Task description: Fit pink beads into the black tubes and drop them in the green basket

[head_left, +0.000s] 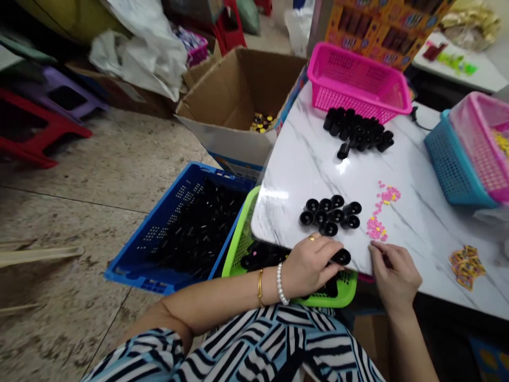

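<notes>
My left hand (312, 265) is wrapped round a black plastic cylinder (342, 257), its round end facing right, above the green basket (345, 297). At the table's front edge my right hand (393, 270) has thumb and forefinger pinched together; whatever lies between them is too small to make out. Just beyond that hand lies a loose pile of small pink and yellow pieces (377, 228). Several black cylinders (328, 212) stand in a cluster ahead of my left hand, a couple of them leaning. More black cylinders lie in the green basket, partly hidden by my arm.
A blue crate (155, 233) of black parts sits on the floor at left, near an open cardboard box (222, 101). On the white table (302, 154) are a pink basket (358, 79), more black cylinders (358, 130), stacked baskets (457, 159) and orange printed pieces (467, 267).
</notes>
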Motion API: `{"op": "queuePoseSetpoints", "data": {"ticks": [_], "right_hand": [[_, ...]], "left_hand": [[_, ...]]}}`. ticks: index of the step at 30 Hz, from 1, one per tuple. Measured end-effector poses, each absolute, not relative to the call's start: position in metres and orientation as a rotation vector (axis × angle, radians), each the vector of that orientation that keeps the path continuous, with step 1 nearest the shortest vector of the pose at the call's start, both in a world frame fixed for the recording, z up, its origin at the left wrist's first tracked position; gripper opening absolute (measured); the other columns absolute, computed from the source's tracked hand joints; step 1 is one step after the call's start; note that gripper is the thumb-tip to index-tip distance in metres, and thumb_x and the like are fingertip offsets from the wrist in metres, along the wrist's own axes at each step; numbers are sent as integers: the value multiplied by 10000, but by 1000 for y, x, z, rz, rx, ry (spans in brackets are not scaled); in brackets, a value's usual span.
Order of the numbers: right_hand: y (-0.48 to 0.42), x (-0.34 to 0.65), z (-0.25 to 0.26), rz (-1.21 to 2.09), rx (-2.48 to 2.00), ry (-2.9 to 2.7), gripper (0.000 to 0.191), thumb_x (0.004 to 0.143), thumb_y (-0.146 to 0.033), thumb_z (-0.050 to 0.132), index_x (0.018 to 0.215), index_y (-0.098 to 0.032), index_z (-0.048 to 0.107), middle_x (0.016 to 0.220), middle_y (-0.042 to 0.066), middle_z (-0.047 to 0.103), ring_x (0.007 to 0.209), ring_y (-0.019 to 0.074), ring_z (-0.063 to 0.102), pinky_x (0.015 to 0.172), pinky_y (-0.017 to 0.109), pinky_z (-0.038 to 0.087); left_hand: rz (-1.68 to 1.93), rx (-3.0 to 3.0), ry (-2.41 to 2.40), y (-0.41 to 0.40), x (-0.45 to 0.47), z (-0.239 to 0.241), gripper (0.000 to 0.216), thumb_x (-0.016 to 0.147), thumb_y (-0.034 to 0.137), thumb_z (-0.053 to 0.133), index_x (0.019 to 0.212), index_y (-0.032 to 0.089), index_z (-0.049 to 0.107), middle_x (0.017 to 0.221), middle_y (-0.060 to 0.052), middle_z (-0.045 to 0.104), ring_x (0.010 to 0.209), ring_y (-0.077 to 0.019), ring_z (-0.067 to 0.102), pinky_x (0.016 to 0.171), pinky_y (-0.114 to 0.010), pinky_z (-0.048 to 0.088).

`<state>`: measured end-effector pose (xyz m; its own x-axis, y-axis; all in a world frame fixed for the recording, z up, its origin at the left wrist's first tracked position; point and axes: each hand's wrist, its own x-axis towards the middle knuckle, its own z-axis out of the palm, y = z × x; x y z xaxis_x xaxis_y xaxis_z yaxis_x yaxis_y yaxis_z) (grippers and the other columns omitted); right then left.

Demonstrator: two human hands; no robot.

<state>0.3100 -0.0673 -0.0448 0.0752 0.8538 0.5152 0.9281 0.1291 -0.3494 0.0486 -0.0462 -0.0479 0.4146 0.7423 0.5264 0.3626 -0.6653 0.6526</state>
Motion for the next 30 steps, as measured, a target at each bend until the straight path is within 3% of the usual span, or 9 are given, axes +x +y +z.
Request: {"op": "queuePoseSetpoints", "data": {"ticks": [3,9,21,30], "right_hand": [[-59,307,-52,-171,-1684,-1765,175,996,-333,732,1064,-219,845,962,72,795,865,215,744,799,347,576],[-70,323,-37,26,-1749,-1623,188,991,-357,730,1081,-237,843,968,42,824,704,171,679,707,332,539],[-84,325,-32,-11,-1709,-1656,154,976,-284,728,1075,-234,836,967,46,814,769,174,698,734,326,555],[-54,308,-34,-28,-1745,-1775,174,958,-340,701,865,-225,791,830,44,744,742,185,680,728,338,541]], "left_hand": [[1129,2232,963,-45,49,-49,343,956,293,770,1246,144,661,1116,-95,768,974,-251,703,895,-413,614],[1191,2257,971,-46,51,-48,305,1005,302,704,1264,149,653,1143,-108,771,1019,-250,708,920,-417,601],[1159,2311,1067,-48,54,-51,371,997,420,733,1256,158,693,1141,-107,790,1005,-249,705,913,-419,583],[1144,2320,1062,-49,53,-53,339,1000,376,724,1264,166,691,1150,-105,793,1019,-246,713,912,-418,584]]}}
